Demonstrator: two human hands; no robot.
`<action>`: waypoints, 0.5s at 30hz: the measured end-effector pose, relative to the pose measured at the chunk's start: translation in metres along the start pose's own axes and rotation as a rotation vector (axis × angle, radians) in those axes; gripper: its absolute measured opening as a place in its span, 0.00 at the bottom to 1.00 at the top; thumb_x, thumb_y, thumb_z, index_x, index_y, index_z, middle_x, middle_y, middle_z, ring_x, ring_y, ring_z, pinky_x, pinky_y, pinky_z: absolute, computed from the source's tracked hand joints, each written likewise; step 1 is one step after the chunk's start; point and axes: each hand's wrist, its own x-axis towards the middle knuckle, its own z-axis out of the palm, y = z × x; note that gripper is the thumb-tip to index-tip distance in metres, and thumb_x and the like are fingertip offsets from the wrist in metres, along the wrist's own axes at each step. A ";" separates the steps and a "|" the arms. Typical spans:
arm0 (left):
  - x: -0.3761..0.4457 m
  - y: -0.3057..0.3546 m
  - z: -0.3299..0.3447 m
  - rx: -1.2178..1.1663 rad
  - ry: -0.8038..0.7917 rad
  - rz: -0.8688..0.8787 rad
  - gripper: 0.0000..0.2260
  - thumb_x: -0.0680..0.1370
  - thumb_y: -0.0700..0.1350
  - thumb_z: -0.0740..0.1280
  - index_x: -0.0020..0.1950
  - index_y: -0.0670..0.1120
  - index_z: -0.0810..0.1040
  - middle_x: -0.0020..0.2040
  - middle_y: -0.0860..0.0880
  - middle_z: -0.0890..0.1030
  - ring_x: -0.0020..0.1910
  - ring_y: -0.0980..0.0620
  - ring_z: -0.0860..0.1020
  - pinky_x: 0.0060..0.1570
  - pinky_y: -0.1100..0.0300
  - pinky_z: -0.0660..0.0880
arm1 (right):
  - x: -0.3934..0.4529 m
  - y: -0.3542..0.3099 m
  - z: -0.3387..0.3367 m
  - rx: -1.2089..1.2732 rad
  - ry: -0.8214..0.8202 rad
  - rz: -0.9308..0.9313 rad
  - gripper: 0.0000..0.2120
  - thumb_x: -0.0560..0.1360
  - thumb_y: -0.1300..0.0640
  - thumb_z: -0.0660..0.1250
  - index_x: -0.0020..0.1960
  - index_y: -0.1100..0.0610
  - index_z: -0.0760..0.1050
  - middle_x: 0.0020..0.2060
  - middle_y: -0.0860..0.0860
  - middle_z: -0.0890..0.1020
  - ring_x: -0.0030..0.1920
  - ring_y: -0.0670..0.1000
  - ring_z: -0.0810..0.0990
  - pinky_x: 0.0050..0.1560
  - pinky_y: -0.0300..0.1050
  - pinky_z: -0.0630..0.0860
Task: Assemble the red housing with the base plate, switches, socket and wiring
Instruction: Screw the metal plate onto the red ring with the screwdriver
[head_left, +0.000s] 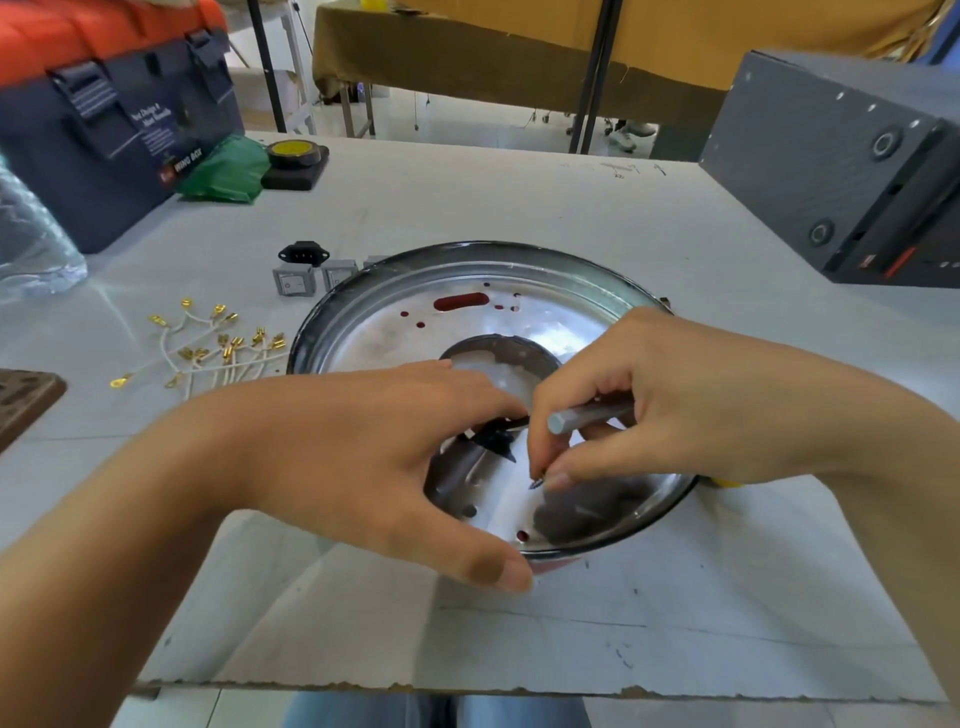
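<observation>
A small screw (536, 482) is pinched point-down in the right hand (670, 395) just above the base plate (467, 322), which the spread, unclenched left hand (374, 447) steadies.

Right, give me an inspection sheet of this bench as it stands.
Surface: white table, scuffed.
Job's things: round metal base plate at centre; socket and switches behind it on the left.
Clutter: green bag, tape roll, toolbox.
Grips: left hand steadies the plate; right hand holds a screwdriver and pinches a screw.
Cables: loose wires, brass terminals.
Surroundings: grey case on the right.
</observation>
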 end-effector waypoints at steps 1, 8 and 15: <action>0.001 -0.005 0.003 -0.005 0.005 0.022 0.33 0.63 0.78 0.59 0.66 0.69 0.63 0.56 0.66 0.74 0.56 0.58 0.77 0.49 0.43 0.77 | 0.000 0.000 0.000 -0.003 -0.012 -0.003 0.03 0.69 0.54 0.74 0.38 0.48 0.81 0.31 0.45 0.80 0.33 0.44 0.75 0.32 0.32 0.66; 0.006 -0.038 0.029 -0.004 -0.027 0.033 0.35 0.61 0.78 0.60 0.65 0.66 0.65 0.53 0.68 0.71 0.52 0.64 0.75 0.43 0.49 0.76 | 0.001 -0.002 0.004 -0.037 -0.070 -0.012 0.04 0.69 0.53 0.73 0.37 0.50 0.81 0.26 0.44 0.75 0.30 0.42 0.72 0.31 0.29 0.65; 0.005 -0.048 0.037 0.005 -0.011 0.017 0.37 0.59 0.79 0.60 0.65 0.67 0.65 0.54 0.69 0.70 0.55 0.65 0.74 0.44 0.47 0.76 | 0.005 -0.007 0.005 -0.038 -0.144 -0.001 0.03 0.70 0.56 0.73 0.37 0.51 0.81 0.28 0.43 0.77 0.32 0.41 0.74 0.33 0.28 0.66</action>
